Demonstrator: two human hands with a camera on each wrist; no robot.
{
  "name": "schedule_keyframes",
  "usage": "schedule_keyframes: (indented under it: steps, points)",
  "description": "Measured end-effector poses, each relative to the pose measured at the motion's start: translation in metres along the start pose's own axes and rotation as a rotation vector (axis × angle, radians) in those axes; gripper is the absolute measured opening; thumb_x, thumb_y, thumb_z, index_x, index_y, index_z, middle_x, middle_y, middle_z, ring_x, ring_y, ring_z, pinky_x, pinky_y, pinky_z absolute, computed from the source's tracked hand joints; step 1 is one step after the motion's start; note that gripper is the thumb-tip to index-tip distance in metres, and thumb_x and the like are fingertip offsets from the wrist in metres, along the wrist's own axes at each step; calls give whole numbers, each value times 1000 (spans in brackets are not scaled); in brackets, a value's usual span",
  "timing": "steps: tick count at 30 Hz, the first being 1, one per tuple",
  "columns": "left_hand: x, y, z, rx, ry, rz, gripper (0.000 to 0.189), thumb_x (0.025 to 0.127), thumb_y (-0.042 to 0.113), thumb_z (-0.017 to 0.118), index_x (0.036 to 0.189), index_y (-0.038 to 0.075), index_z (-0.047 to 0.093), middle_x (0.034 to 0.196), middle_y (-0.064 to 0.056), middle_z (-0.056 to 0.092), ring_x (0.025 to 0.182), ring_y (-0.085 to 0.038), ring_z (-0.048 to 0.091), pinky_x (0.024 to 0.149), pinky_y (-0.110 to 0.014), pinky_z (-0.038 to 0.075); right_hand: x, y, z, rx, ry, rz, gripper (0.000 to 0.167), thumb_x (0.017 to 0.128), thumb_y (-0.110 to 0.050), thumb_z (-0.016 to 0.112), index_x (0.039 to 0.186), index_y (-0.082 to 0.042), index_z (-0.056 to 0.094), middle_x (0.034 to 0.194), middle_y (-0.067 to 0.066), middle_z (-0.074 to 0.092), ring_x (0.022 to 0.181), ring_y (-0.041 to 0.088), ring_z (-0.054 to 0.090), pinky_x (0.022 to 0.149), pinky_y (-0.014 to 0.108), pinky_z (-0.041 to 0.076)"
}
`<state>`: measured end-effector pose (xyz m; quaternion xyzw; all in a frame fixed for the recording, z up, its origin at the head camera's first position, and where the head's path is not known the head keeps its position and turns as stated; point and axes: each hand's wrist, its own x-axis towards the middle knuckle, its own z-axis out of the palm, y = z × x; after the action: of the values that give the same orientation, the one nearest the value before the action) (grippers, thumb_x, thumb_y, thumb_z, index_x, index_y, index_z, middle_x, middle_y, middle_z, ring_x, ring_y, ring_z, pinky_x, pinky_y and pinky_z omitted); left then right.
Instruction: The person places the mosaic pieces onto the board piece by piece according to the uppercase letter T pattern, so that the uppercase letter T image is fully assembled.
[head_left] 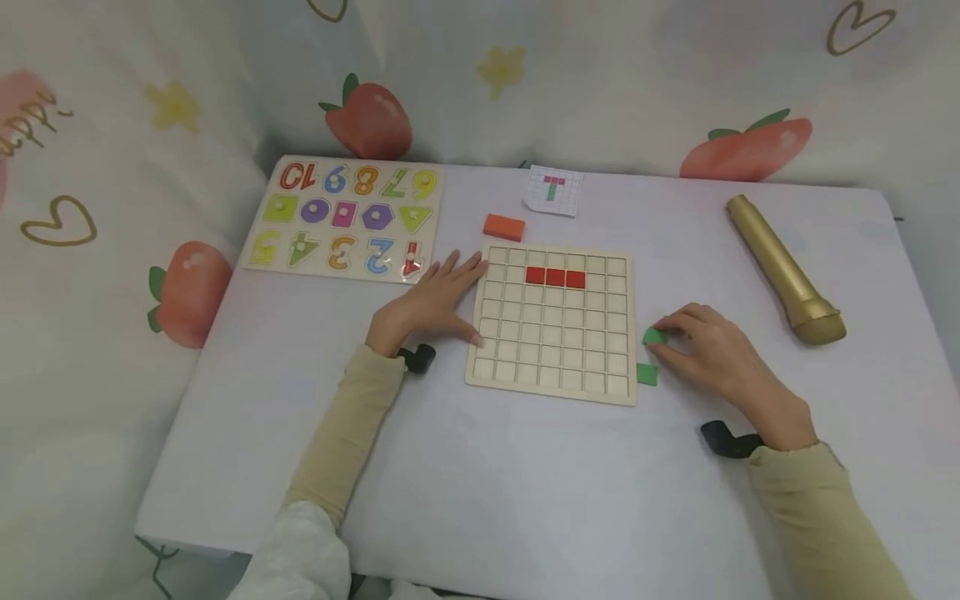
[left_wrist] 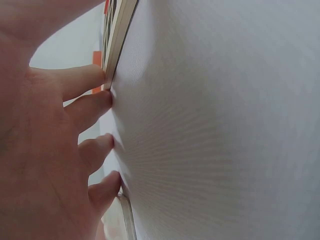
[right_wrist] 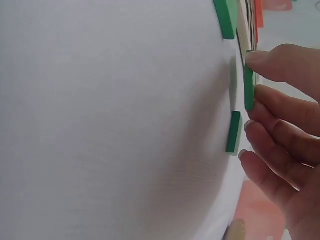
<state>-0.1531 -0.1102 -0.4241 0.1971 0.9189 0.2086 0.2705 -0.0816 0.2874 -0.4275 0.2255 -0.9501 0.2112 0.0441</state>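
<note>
A wooden grid board (head_left: pixel 555 399) lies mid-table, with three red square tiles (head_left: pixel 555 277) side by side in an upper row. My left hand (head_left: pixel 431 304) rests at the board's left edge, fingers spread, thumb and a fingertip at its rim. Right of the board, my right hand (head_left: pixel 708 354) pinches a green tile (right_wrist: pixel 249 82) between thumb and fingers, raised off the tabletop. Another green tile (head_left: pixel 647 374) lies against the board's lower right edge. The right wrist view shows one more green tile (right_wrist: pixel 233 132) on the table below the fingers, hidden in the head view.
Behind the board lie an orange block (head_left: pixel 504 227) and a paper card (head_left: pixel 553 204) with a red and green T on a grid. A number-and-shape puzzle board (head_left: pixel 300 265) is at the back left. On the right lies a gold microphone (head_left: pixel 783 271).
</note>
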Motion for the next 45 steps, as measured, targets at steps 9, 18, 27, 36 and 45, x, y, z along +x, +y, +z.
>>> schedule_keyframes:
  steps: [9, 18, 27, 36, 45]
  points:
    - [1, 2, -1, 5, -3, -5, 122, 77, 47, 89, 167, 20, 11, 175, 4, -3, 161, -22, -14, 132, -42, -9, 16, -2, -3, 52, 20, -23, 26, 78, -1, 86, 102, -1, 77, 97, 9, 68, 84, 22, 63, 69, 22, 46]
    - [3, -2, 0, 18, -1, -2, 123, 76, 50, 89, 167, 21, 10, 175, 4, -2, 161, -22, -13, 132, -42, -8, 44, -14, 4, 102, -8, -48, 23, 81, -3, 85, 102, -1, 77, 98, 10, 68, 88, 25, 63, 70, 39, 54]
    - [5, -4, 2, 25, 2, 0, 125, 75, 53, 88, 167, 21, 10, 175, 5, -2, 161, -23, -13, 132, -42, -8, 62, -25, 10, 129, -67, -44, 21, 83, -6, 84, 103, -1, 78, 101, 13, 70, 89, 26, 62, 73, 44, 55]
    - [6, -4, 2, 27, 5, 2, 126, 74, 54, 89, 167, 22, 10, 175, 5, -2, 161, -22, -14, 132, -42, -9, 75, -29, 15, 165, -81, -48, 21, 84, -6, 83, 105, -2, 78, 100, 12, 70, 87, 25, 59, 71, 39, 52]
    - [5, -1, 1, 36, -3, -8, 125, 75, 52, 88, 167, 21, 10, 175, 5, -3, 161, -22, -14, 132, -42, -9, 87, -32, 26, 218, -86, -89, 23, 84, -4, 84, 105, 1, 78, 103, 14, 71, 88, 26, 62, 75, 41, 55]
